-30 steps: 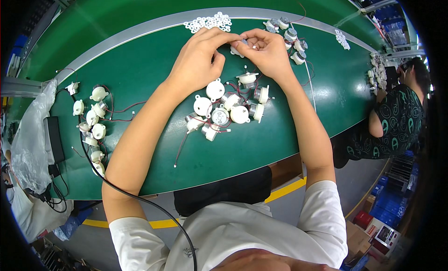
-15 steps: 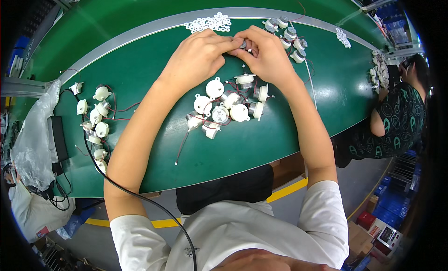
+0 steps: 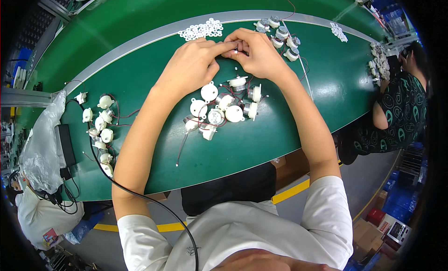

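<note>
My left hand [image 3: 189,65] and my right hand [image 3: 262,57] meet over the far part of the green table. Both are closed, their fingertips pinching a small motor [image 3: 240,48] that is mostly hidden between them. Below the hands lies a cluster of small motors [image 3: 216,116] with white plastic housings, silver cans and thin red and dark wires. Just beyond my left hand is a pile of small white rings [image 3: 200,30]. Several more motors [image 3: 282,33] with grey tops stand beyond my right hand.
More motors [image 3: 107,135] lie left of my left forearm, beside a black cable [image 3: 154,201]. A clear plastic bag [image 3: 42,149] and a black box [image 3: 65,145] are at the left edge. At the right, a person [image 3: 401,107] sits near other motors [image 3: 380,63] and white rings [image 3: 339,32].
The view has shifted slightly. My hands stay together, and the grey disc of the motor, plainer before, is now largely covered by my fingers.
</note>
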Action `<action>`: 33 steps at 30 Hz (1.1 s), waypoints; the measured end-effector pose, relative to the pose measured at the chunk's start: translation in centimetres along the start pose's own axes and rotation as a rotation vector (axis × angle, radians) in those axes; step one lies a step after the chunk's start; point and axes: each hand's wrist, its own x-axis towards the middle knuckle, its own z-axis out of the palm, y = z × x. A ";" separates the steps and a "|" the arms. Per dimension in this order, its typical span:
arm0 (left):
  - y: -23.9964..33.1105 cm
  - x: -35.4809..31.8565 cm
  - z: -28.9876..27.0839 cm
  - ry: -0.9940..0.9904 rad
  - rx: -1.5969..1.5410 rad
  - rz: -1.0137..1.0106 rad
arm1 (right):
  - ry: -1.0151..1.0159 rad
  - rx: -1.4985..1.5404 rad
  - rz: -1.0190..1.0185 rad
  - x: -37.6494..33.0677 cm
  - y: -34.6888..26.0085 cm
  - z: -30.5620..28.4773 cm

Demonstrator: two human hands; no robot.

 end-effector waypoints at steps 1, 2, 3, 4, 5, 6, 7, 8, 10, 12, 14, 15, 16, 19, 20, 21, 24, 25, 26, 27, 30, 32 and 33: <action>0.0 -0.1 0.0 0.005 0.019 0.028 | 0.005 0.040 -0.018 0.0 0.1 0.2; 0.0 0.0 0.0 0.004 0.020 0.029 | 0.007 0.041 -0.018 -0.1 0.1 0.3; -0.1 0.1 0.0 0.005 0.025 0.030 | 0.042 -0.076 -0.105 -0.3 -0.4 0.3; -0.1 0.1 0.0 0.007 0.031 0.030 | 0.077 -0.193 -0.191 -0.4 -0.6 0.4; -0.1 0.0 -0.1 0.006 0.032 0.028 | 0.076 -0.191 -0.192 -0.4 -0.5 0.5; 0.1 -0.2 -0.3 -0.027 0.083 0.005 | 0.057 -0.208 -0.235 -0.3 -0.5 0.4; 0.3 -0.3 -0.4 -0.060 0.135 -0.019 | 0.037 -0.226 -0.279 -0.2 -0.4 0.4; 0.4 -0.3 -0.4 -0.061 0.135 -0.016 | 0.040 -0.227 -0.278 -0.2 -0.3 0.2; 0.5 -0.2 -0.4 -0.046 0.130 -0.048 | 0.002 -0.103 -0.211 0.0 -0.1 -0.2; 0.6 -0.2 -0.6 -0.027 0.124 -0.030 | 0.014 -0.063 -0.192 -0.3 0.3 -0.1; 0.9 -0.5 -1.2 -0.008 0.118 -0.013 | 0.058 -0.101 -0.129 -0.6 0.6 -0.2; 1.5 -0.4 -2.0 -0.062 0.090 -0.091 | 0.087 -0.141 -0.068 -0.9 0.5 -0.5; 1.9 -0.5 -2.9 -0.117 0.064 -0.173 | 0.088 -0.145 -0.066 -1.0 0.8 -0.7; 3.5 -0.3 -5.4 -0.283 0.043 -0.266 | 0.246 -0.316 -0.129 -1.2 2.2 -1.8; 4.1 -0.3 -6.0 -0.406 0.030 -0.331 | 0.247 -0.320 -0.128 -1.4 2.4 -2.2; 4.4 -0.5 -6.2 -0.424 0.016 -0.334 | 0.248 -0.344 -0.058 -1.3 2.1 -2.4; 4.0 -1.6 -5.0 -0.396 0.013 -0.267 | 0.264 -0.361 0.011 -1.2 2.2 -2.5; 4.1 -1.4 -4.8 -0.411 0.019 -0.282 | 0.292 -0.343 0.029 -1.2 2.2 -2.4; 4.1 -1.3 -4.4 -0.408 0.020 -0.279 | 0.320 -0.326 0.047 -1.2 2.2 -2.5; 4.0 -1.2 -4.0 -0.355 0.023 -0.233 | 0.323 -0.328 0.045 -1.2 2.1 -2.5; 4.4 -0.8 -2.5 -0.203 -0.045 -0.132 | 0.467 -0.370 0.048 -1.5 1.1 -3.1; 4.2 -1.1 -1.8 -0.103 -0.106 -0.089 | 0.199 -0.374 0.153 -1.8 -0.8 -4.1; 4.0 -1.0 -1.3 -0.070 -0.079 -0.066 | 0.201 -0.381 0.151 -2.5 -1.9 -4.8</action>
